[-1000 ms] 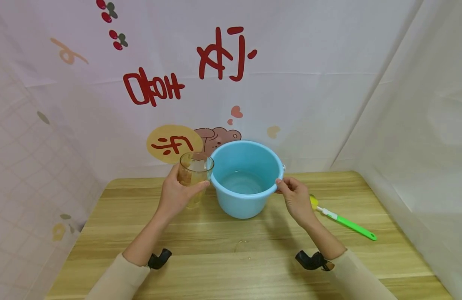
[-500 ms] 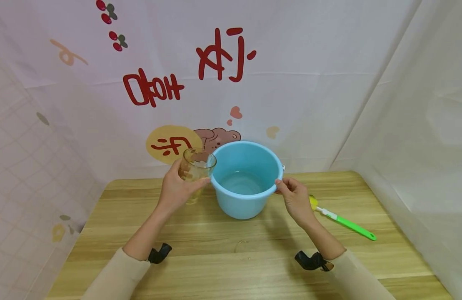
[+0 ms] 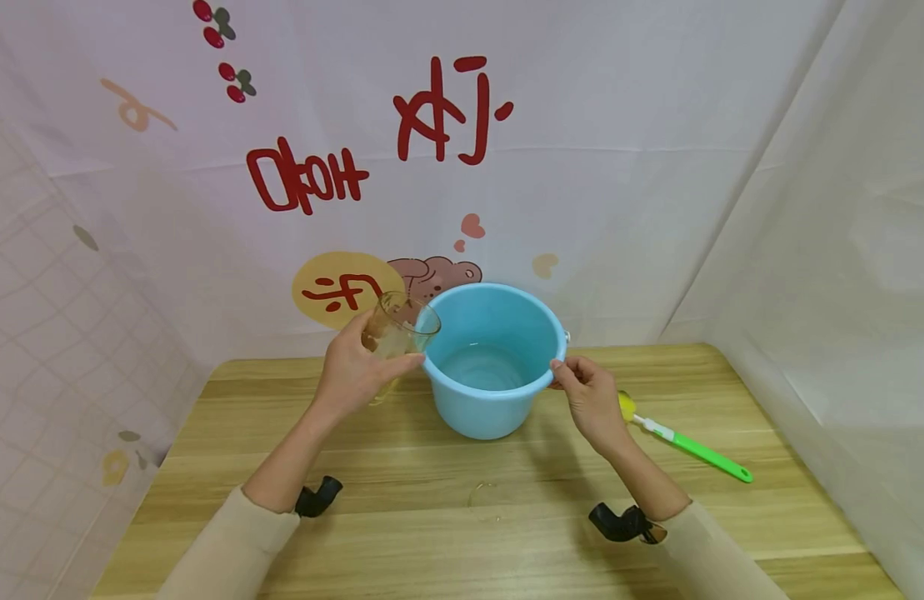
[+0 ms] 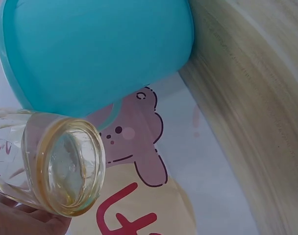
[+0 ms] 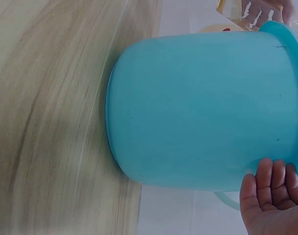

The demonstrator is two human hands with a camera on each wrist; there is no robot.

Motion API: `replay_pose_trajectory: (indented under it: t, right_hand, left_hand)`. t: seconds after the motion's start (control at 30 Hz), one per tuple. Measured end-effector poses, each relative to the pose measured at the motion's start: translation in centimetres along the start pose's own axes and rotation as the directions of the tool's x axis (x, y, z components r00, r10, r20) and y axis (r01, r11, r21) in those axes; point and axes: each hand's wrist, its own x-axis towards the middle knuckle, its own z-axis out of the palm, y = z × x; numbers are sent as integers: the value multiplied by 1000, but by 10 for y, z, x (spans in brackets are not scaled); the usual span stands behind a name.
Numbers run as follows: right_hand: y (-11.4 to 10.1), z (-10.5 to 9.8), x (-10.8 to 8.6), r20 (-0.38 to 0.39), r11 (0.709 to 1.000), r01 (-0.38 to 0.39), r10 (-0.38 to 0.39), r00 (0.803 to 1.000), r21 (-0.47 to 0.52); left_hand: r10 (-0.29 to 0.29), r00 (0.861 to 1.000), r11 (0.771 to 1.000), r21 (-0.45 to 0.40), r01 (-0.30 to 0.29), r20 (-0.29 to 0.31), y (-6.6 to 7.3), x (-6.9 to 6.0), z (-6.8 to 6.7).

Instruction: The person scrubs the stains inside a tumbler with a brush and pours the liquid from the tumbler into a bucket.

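Note:
A light blue bucket [image 3: 480,417] stands on the table with some water [image 3: 484,365] at its bottom. My left hand [image 3: 352,367] grips an amber-tinted clear glass [image 3: 394,333], lifted off the table and tilted with its mouth toward the bucket's left rim. The left wrist view shows the thick base of the glass [image 4: 73,169] beside the bucket wall [image 4: 105,54]. On the other side, my right hand [image 3: 591,400] holds the bucket's rim, thumb on top and fingers under it. In the right wrist view its fingers [image 5: 279,178] lie against the outer wall.
A cleaning brush [image 3: 686,437] with a green handle and yellow head lies to the right on the wooden table [image 3: 402,533]. A small wet ring [image 3: 480,493] marks the tabletop in front of the bucket. A printed white curtain [image 3: 619,208] hangs behind.
The glass has risen and moved right toward the bucket, and its mouth has tipped further over to the right. My right hand and the bucket have stayed in place.

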Motion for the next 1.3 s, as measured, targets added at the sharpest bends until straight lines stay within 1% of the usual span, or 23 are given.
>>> replay_pose_trajectory:
  t: [0.23, 0.57, 0.77, 1.0, 1.13, 1.3]
  right_hand:
    - [-1, 0, 0, 3, 1000, -6, 6, 1000, -1]
    - [0, 1, 1, 2, 1000, -1, 1, 1000, 8]
    - [1, 0, 1, 9, 1000, -1, 1, 1000, 14]
    - [0, -2, 0, 16, 1000, -12, 12, 1000, 6]
    - [-1, -1, 0, 20, 1000, -12, 12, 1000, 13]
    - [0, -1, 0, 19, 1000, -9, 9, 1000, 11]
  left_hand:
    - [-1, 999, 999, 38, -1, 34, 7, 2, -3]
    - [4, 996, 992, 123, -14, 84, 18, 8, -8]
    - [-8, 992, 979, 204, -18, 124, 27, 11, -11]
    - [-20, 986, 954, 299, -30, 163, 38, 16, -11]
    - [-29, 984, 947, 320, -30, 176, 43, 17, -12]
    - [-45, 980, 947, 322, -19, 192, 46, 18, -13]
